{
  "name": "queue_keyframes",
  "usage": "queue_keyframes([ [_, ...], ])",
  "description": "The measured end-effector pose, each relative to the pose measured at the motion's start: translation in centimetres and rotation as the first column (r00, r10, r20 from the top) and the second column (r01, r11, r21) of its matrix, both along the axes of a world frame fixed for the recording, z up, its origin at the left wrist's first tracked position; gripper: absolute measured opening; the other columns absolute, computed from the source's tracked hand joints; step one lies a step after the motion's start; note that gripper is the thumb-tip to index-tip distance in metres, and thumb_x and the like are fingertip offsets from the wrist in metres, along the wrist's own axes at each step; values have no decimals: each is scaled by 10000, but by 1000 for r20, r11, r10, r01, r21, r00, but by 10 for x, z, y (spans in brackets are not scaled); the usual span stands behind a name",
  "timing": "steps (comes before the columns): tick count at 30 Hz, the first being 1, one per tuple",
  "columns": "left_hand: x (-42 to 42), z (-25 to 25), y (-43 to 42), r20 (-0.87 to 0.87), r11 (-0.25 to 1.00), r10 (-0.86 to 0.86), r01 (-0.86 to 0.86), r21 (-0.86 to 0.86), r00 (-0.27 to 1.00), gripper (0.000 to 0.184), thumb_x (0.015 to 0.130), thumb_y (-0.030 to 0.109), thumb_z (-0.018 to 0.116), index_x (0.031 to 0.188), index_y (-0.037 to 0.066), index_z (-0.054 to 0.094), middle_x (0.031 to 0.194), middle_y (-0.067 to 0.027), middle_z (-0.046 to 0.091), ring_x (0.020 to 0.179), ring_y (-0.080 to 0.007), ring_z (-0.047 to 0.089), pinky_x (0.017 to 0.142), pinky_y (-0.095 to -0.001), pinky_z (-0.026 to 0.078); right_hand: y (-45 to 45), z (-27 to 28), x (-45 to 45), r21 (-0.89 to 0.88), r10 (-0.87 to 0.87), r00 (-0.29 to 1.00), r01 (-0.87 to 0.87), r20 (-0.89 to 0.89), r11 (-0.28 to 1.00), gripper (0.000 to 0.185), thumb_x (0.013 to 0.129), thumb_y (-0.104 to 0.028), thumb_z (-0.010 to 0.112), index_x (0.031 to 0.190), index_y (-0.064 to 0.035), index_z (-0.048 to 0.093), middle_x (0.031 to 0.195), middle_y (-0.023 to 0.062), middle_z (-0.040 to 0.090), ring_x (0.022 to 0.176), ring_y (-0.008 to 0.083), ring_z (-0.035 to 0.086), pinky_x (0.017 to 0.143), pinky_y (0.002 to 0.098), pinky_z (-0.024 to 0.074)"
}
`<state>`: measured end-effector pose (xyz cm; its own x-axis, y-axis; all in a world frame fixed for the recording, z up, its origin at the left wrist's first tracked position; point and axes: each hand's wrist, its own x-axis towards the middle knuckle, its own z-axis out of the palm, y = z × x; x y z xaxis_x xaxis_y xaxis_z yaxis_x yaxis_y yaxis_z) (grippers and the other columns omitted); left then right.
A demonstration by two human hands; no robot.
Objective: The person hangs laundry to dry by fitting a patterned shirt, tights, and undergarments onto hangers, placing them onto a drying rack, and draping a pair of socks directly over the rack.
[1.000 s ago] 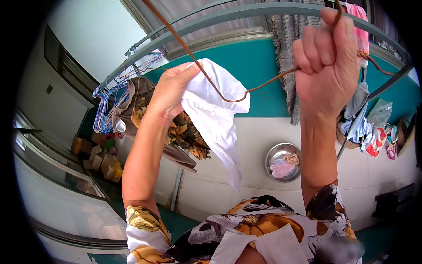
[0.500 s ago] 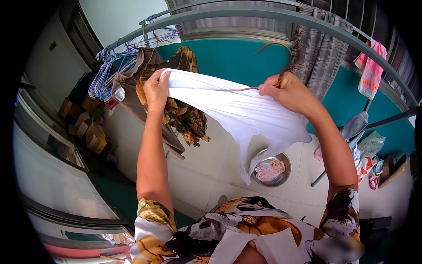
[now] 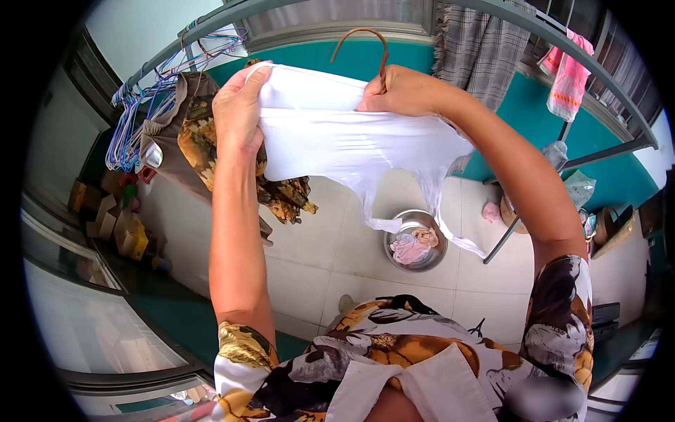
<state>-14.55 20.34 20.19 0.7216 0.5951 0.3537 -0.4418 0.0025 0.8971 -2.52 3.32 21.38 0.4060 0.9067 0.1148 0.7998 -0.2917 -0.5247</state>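
A white garment [image 3: 344, 141] hangs stretched out between my hands, its two strap-like ends dangling over the floor. My left hand [image 3: 239, 105] pinches its upper left corner. The fingers of my right hand [image 3: 394, 91] are closed round a brown wire hanger [image 3: 383, 48] at the garment's upper opening, with the hook sticking up above the fist. Most of the hanger's body is hidden by the cloth and hand.
A grey rail [image 3: 506, 10] arches overhead, with bunched hangers [image 3: 144, 119], brown trousers [image 3: 169, 144], a patterned garment [image 3: 285, 200], a plaid cloth [image 3: 478, 53] and a pink towel [image 3: 568, 81]. Below stands a metal basin [image 3: 437, 257] with wet clothes. Cardboard boxes [image 3: 105, 218] are at left.
My right hand has come down and left from the rail with the hanger, to the garment's opening. The garment has been spread wide and raised between both hands.
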Motion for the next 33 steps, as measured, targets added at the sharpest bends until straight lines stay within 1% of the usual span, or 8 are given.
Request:
queue_keyframes([
  [6, 16, -9, -2, -193, 855, 39, 67, 514, 980, 318, 792, 173, 597, 1079, 44, 552, 886, -6, 575, 739, -59, 495, 641, -184, 388, 14, 4, 3, 197, 81, 995, -69, -50, 978, 198, 706, -256, 622, 697, -63, 663, 705, 79, 613, 681, 181, 546, 651, 287, 414],
  [9, -27, -3, 33, -37, 900, -19, 33, 434, 999, 501, 751, 262, 638, 1197, 92, 485, 1099, -107, 515, 892, -140, 505, 804, -271, 417, -1, 16, 18, 292, -20, 996, 43, -83, 955, 211, 735, -267, 614, 707, -62, 659, 628, 30, 567, 580, 138, 488, 561, 271, 387],
  [11, -40, -21, 63, -133, 745, 121, -2, 667, 984, 489, 759, 284, 637, 1182, 85, 495, 1081, -93, 539, 884, -142, 517, 779, -267, 430, -2, 13, 28, 214, 28, 947, 43, -321, 976, 243, 796, -281, 589, 725, -53, 635, 621, -24, 560, 515, 43, 390, 455, 186, 292],
  [15, -55, -40, 51, -469, 808, -146, 379, 451, 871, 270, 828, 209, 568, 1046, 53, 587, 853, -32, 621, 706, -99, 546, 667, -242, 455, 27, -5, 41, 296, 212, 958, -150, -192, 943, 221, 802, -253, 597, 733, -44, 617, 659, -6, 561, 588, 54, 457, 520, 202, 367],
  [23, -58, -32, 56, -318, 933, -342, 280, -224, 884, 177, 812, 80, 555, 945, -36, 564, 840, -96, 608, 702, -139, 599, 619, -261, 499, 99, -30, 66, 498, 34, 984, 57, -172, 865, 363, 751, -281, 650, 952, 0, 540, 760, 65, 570, 719, 153, 543, 668, 271, 433],
  [25, -45, -22, 58, -318, 947, -278, 204, -247, 906, 185, 794, 45, 542, 948, -58, 547, 842, -129, 601, 695, -179, 606, 620, -298, 512, 117, -33, 70, 494, 16, 985, 72, -171, 866, 464, 764, -316, 625, 1066, 7, 485, 948, 123, 551, 842, 214, 550, 744, 317, 438],
  [28, -5, -19, 79, -279, 947, -212, 126, -296, 937, 220, 776, 42, 524, 966, -67, 543, 854, -147, 597, 712, -226, 605, 633, -345, 513, 125, -30, 64, 420, -351, 932, 284, 89, 862, 542, 778, -343, 573, 1155, 22, 437, 1217, 207, 368, 1074, 338, 434, 896, 384, 374],
  [33, 2, 10, 75, -156, 987, -49, 24, -159, 987, 206, 765, 19, 497, 934, -79, 562, 810, -141, 604, 647, -203, 600, 566, -305, 503, 103, -54, 69, 404, -270, 956, 204, 112, 892, 453, 760, -292, 592, 1099, -7, 494, 1135, 180, 441, 1019, 325, 474, 865, 374, 393],
])
